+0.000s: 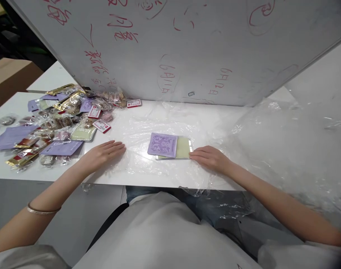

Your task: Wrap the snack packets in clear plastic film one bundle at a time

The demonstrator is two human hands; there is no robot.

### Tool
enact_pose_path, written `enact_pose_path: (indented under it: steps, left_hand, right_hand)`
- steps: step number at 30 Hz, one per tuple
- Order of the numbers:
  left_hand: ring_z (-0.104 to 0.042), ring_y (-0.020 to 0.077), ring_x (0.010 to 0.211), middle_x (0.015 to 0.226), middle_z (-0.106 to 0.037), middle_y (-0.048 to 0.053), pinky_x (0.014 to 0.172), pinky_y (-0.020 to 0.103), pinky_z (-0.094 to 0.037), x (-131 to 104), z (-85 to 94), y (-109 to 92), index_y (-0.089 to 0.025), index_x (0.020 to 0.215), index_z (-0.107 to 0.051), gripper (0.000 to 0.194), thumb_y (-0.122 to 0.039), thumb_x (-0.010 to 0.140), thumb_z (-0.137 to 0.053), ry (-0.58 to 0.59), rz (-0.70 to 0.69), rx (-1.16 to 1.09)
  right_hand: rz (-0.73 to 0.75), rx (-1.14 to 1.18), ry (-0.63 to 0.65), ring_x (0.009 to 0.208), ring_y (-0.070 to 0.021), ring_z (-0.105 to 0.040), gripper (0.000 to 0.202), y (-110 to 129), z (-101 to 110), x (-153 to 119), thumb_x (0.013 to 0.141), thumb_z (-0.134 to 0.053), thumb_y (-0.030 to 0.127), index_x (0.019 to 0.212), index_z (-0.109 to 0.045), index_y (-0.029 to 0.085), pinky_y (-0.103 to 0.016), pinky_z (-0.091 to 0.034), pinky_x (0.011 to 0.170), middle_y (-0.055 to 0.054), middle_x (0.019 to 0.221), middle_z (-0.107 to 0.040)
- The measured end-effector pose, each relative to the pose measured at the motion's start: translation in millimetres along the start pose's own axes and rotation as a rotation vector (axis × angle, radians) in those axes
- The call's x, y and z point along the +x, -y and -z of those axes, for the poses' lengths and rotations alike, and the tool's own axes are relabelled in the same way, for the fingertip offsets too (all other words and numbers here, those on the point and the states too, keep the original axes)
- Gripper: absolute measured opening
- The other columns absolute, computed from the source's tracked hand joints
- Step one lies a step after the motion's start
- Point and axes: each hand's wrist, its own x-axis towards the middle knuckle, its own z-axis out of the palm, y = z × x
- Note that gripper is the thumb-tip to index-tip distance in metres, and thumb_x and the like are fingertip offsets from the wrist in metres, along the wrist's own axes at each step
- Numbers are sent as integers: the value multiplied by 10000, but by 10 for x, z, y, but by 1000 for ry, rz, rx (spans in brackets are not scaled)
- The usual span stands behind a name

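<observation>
My left hand (110,152) lies flat on a sheet of clear plastic film (136,164), its fingers stretched out to the right. A purple printed packet (163,145) rests on top of a pale green packet (183,145), both on the film at the middle of the table. My right hand (209,157) lies at the right end of the green packet, fingers extended and fingertips touching its edge. Neither hand grips anything. The purple packet covers the left part of the green one.
A pile of wrapped snacks (58,123) and purple packets covers the table's left side. Small red-and-white cards (102,126) lie at its right edge. A whiteboard (187,52) with red writing stands along the back. More clear film (293,149) spreads over the right side.
</observation>
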Motion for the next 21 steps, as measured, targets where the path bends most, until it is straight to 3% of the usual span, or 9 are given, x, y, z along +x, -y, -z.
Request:
enact_pose_path:
  steps: [5, 8, 10, 13, 16, 18, 21]
  left_hand:
    - [-642, 267, 1137, 1211, -707, 92, 1030, 459, -471, 111, 30, -52, -251, 1072, -728, 327, -427, 956, -479, -130, 144, -215]
    - [-589, 269, 1222, 1236, -688, 85, 1084, 461, -420, 182, 79, -140, -244, 1039, -702, 290, -451, 931, -531, -238, 261, -480]
    - [-585, 272, 1238, 1197, -704, 79, 1094, 466, -415, 236, 57, -186, -232, 967, -680, 264, -461, 921, -556, -308, 385, -736]
    - [-675, 264, 1086, 993, -747, 69, 1044, 474, -470, 313, -44, -195, -217, 858, -626, 219, -432, 892, -598, -346, 547, -1107]
    - [-700, 264, 1022, 971, -737, 70, 1004, 469, -505, 322, -104, -136, -217, 901, -625, 178, -390, 877, -591, -325, 595, -1181]
    - [-674, 286, 1099, 1119, -715, 93, 996, 465, -514, 273, -76, -98, -224, 1062, -627, 252, -366, 855, -605, -196, 491, -1083]
    - [-511, 334, 1341, 1457, -534, 133, 1090, 490, -439, 168, 16, -119, -240, 1390, -497, 582, -351, 836, -637, 85, 238, -796]
  right_hand:
    - [-344, 188, -131, 824, -216, -685, 224, 10, -46, 122, 959, -547, 340, 976, -759, 272, -389, -560, 706, -60, 994, -759]
    - [-667, 578, -74, 575, -152, -607, 290, -94, -1, 195, 942, -541, 456, 1021, -734, 254, -325, -529, 551, -43, 869, -739]
    - [-803, 836, -46, 554, -144, -598, 310, -202, 51, 218, 920, -552, 474, 1033, -705, 230, -323, -541, 551, -40, 833, -721]
    - [-688, 1062, 54, 897, -212, -694, 354, -348, 140, 207, 845, -650, 412, 1141, -655, 218, -397, -576, 834, -65, 958, -711]
    - [-509, 1014, 188, 1159, -239, -622, 551, -388, 187, 178, 795, -706, 339, 1318, -550, 262, -453, -494, 1019, -78, 1148, -656]
    - [-525, 835, 172, 1114, -236, -624, 609, -346, 169, 180, 785, -719, 339, 1356, -516, 279, -457, -507, 987, -86, 1174, -629]
    - [-538, 496, 73, 915, -220, -617, 626, -261, 77, 223, 735, -772, 372, 1313, -557, 264, -422, -545, 835, -79, 1088, -617]
